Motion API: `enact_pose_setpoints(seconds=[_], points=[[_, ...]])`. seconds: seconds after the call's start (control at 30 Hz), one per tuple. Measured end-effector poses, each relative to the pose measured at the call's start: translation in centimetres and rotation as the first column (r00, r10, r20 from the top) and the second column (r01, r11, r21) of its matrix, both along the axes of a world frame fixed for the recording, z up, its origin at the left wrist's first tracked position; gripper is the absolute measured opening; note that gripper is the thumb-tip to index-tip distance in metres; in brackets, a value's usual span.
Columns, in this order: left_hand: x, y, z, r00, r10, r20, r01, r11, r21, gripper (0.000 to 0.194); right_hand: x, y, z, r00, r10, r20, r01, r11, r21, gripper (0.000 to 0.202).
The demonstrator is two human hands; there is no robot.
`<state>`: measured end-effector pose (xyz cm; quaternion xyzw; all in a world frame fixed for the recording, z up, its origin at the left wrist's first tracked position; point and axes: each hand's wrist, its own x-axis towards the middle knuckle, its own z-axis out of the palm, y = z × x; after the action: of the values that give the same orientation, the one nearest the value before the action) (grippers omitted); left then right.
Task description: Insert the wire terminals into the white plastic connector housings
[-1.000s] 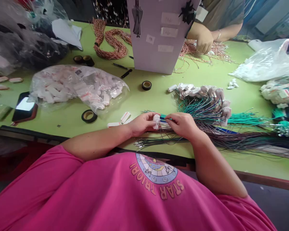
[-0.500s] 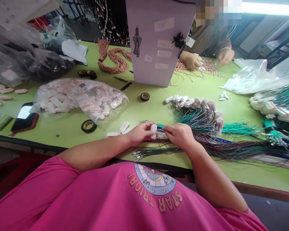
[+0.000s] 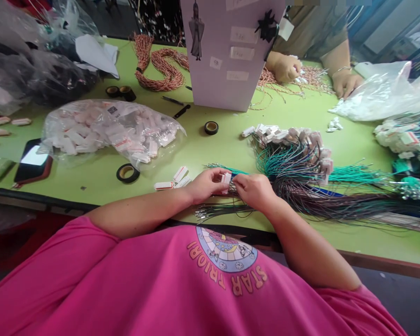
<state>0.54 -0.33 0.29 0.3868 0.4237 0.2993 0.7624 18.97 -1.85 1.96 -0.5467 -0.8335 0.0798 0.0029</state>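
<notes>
My left hand [image 3: 210, 185] pinches a small white plastic connector [image 3: 226, 178] between thumb and fingers, just in front of me. Close to its right side, the closed fingertips of my right hand [image 3: 257, 190] grip a thin wire, mostly hidden by the fingers. Beneath and beside both hands lie loose dark wires [image 3: 213, 211] with metal-tipped ends, and green wires [image 3: 218, 166] behind. A bundle of wired white connectors [image 3: 286, 136] is heaped beyond my right hand. Left of my left hand rest a few loose connectors with red stripes [image 3: 165, 185].
A clear bag of connectors [image 3: 87, 126] lies at left, near a phone [image 3: 33, 161] and black tape rolls [image 3: 127, 173], [image 3: 211, 128]. A tall lilac panel [image 3: 223, 84] stands ahead. Beyond it, a co-worker's hands [image 3: 285, 67] are over twisted wires [image 3: 309, 77] and a plastic bag [image 3: 381, 88].
My view has tilted down a little. The connector in my left hand has turned, and my right fingers are nearer to it. One co-worker's hand has moved to the plastic bag.
</notes>
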Motion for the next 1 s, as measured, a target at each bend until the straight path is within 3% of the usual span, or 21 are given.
enact_pose_setpoints(seconds=[0.17,0.3,0.37,0.47,0.57,0.63,0.73,0.8,0.83,0.9,0.93,1.0], points=[[0.2,0.0,-0.1,0.999,0.03,0.043,-0.029,0.999,-0.03,0.047,0.0,0.4,-1.1,0.979,-0.049,-0.199,0.042,0.998,-0.041,0.031],[0.2,0.2,0.2,0.998,0.026,0.059,-0.024,0.999,-0.025,0.044,0.9,1.3,-0.8,0.89,-0.097,-0.445,0.054,0.993,-0.109,0.028],[0.1,0.3,0.3,0.996,0.039,0.074,-0.04,0.999,0.009,0.047,1.0,1.4,-0.1,0.864,-0.032,-0.503,0.002,0.998,-0.06,0.028],[0.0,0.3,0.1,0.992,0.038,0.121,-0.046,0.997,0.058,0.057,1.2,0.7,1.9,0.899,0.034,-0.437,-0.042,0.999,-0.009,0.025],[0.0,0.1,0.0,0.995,-0.051,0.087,0.047,0.998,0.041,0.056,3.0,-0.6,4.9,0.865,-0.148,-0.479,0.159,0.987,-0.017,0.015],[-0.1,0.1,-0.1,0.995,-0.095,0.015,0.095,0.995,0.01,0.049,5.4,-1.5,6.5,0.7,-0.303,-0.647,0.411,0.911,0.018,0.019],[0.1,0.1,-0.3,0.994,-0.099,-0.04,0.099,0.995,-0.011,0.043,9.4,-1.8,7.1,0.381,-0.424,-0.822,0.76,0.65,0.017,0.021],[0.4,0.0,-0.6,0.993,-0.098,-0.061,0.099,0.995,0.004,0.041,11.6,-1.4,6.0,0.195,-0.479,-0.856,0.877,0.476,-0.067,0.01],[0.5,-0.1,-0.6,0.991,-0.104,-0.084,0.107,0.994,0.03,0.039,12.5,-1.1,5.2,0.193,-0.5,-0.844,0.911,0.411,-0.035,0.011],[0.6,-0.1,-0.3,0.977,-0.139,-0.164,0.162,0.977,0.139,0.035,13.9,-0.6,3.5,0.228,-0.521,-0.822,0.921,0.39,0.009,0.035],[0.4,-0.1,0.1,0.959,-0.171,-0.224,0.221,0.95,0.221,0.034,14.5,-0.5,2.8,0.282,-0.536,-0.795,0.906,0.423,0.036,0.047],[-0.7,0.3,1.6,0.894,-0.228,-0.386,0.383,0.836,0.394,0.036,15.9,-0.6,1.8,0.456,-0.503,-0.734,0.796,0.599,0.084,0.057]])
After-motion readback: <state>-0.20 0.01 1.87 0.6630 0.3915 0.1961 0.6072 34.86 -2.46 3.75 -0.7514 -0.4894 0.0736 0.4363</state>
